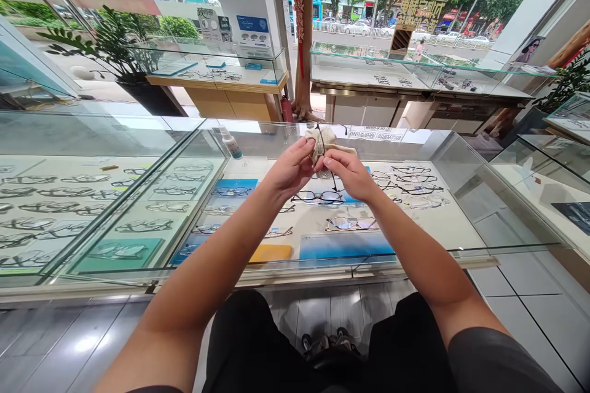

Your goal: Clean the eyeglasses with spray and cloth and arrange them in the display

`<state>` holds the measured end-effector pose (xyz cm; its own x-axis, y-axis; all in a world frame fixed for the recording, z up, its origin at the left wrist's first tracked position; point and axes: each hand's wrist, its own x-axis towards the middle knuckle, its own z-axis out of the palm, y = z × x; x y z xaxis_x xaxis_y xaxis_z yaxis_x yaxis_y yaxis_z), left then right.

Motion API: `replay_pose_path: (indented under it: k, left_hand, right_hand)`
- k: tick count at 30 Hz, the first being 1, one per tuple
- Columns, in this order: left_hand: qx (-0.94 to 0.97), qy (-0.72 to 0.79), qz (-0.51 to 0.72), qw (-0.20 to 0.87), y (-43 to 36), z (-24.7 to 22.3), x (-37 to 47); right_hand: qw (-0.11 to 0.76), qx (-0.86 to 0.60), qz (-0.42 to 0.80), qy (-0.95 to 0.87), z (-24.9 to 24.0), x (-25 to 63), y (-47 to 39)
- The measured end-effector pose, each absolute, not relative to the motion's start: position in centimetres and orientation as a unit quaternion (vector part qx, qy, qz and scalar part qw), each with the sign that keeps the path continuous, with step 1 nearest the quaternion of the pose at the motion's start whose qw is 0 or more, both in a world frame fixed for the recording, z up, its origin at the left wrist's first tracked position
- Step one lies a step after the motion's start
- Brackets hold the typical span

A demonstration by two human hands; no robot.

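Observation:
Both hands are raised over a glass display case point(391, 259). My left hand point(295, 164) pinches the left side of a crumpled beige cloth point(324, 136). Fingers of my right hand point(349, 172) are closed on the lower right of the same cloth, close to my left fingertips. A thin dark strip, apparently part of a pair of glasses, crosses the cloth and sticks out below my fingers; the rest of it is hidden. Under the glass, just beneath my hands, lies a dark-framed pair of glasses point(318, 198).
A small spray bottle point(231, 142) stands on the glass, left of my hands. Rows of glasses fill the case to the left. Beyond are two more display cases point(214, 73), a potted plant point(115, 49) and a wooden post point(303, 37). A yellow case point(271, 253) lies inside.

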<state>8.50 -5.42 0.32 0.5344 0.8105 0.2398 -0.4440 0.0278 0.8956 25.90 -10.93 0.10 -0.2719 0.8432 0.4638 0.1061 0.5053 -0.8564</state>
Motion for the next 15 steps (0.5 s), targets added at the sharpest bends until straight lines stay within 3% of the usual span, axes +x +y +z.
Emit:
replay_pose_path:
  k: [6,15]
  left_hand:
    - [0.522,0.153,0.497,0.676,-5.75,0.87,8.46]
    - [0.563,0.156,0.450,0.676,-6.04,0.69,8.45]
  right_hand:
    - [0.507,-0.325,0.405,-0.688,0.05,25.96,-10.61]
    - [0.503,-0.303,0.443,-0.678,-0.07,26.18,-10.52]
